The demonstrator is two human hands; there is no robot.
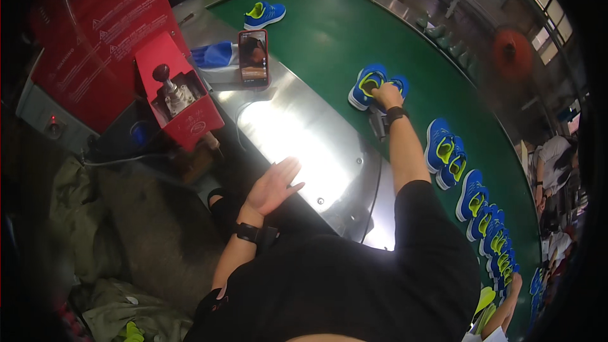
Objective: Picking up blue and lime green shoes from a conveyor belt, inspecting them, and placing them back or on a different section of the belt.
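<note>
My right hand reaches out over the green conveyor belt and rests on a pair of blue shoes with yellow-green lining, fingers closed over their tops. My left hand hovers open, fingers spread, at the near edge of the shiny steel work surface, holding nothing. Both wrists wear dark bands.
A phone in a red case stands propped on the steel surface. A red machine with a knobbed lever is at left. One blue shoe lies farther up the belt; several pairs trail along the right. Other workers sit far right.
</note>
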